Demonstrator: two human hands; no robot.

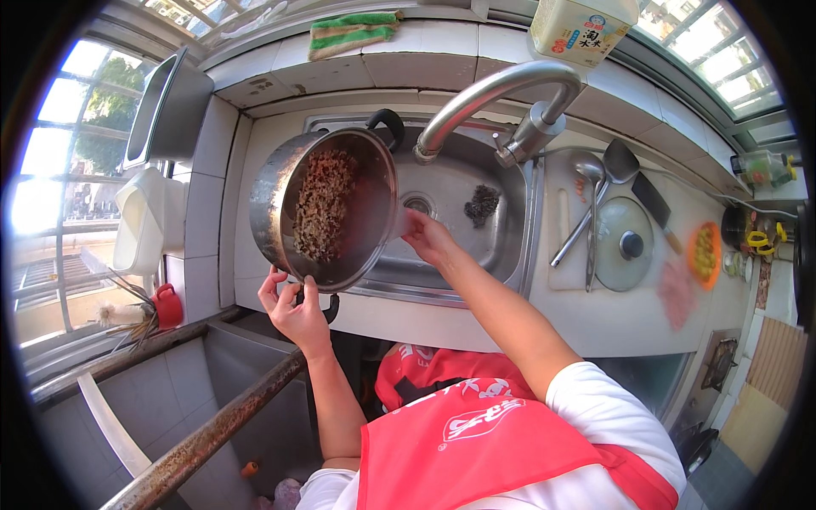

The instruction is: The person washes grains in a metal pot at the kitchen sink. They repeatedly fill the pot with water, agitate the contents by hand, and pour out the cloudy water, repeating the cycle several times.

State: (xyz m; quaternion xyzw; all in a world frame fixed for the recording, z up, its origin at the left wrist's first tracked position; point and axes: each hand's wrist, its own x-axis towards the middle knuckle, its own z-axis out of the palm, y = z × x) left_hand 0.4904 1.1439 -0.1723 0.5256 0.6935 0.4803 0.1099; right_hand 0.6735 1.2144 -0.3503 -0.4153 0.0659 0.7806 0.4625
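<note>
A large metal pot [271, 197] is tilted sideways over the left part of the sink [468, 255], its mouth facing right. Inside it lies a clump of brown and reddish grain-like food [325, 204]. My left hand [294, 312] grips the pot's lower side beside a black handle [331, 309]; another black handle [387, 124] sticks up at the far side. My right hand [428, 239] is at the pot's right rim, above the sink. Its fingertips are blurred, so whether they hold something I cannot tell. Dark scraps [482, 205] lie in the basin near the drain [419, 204].
A curved faucet [497, 95] arches above the sink. On the right counter lie a ladle [590, 167], a spatula [620, 160], a cleaver [651, 193], a glass lid [621, 245] and an orange bowl [704, 255]. A rusty rail [217, 433] runs at lower left.
</note>
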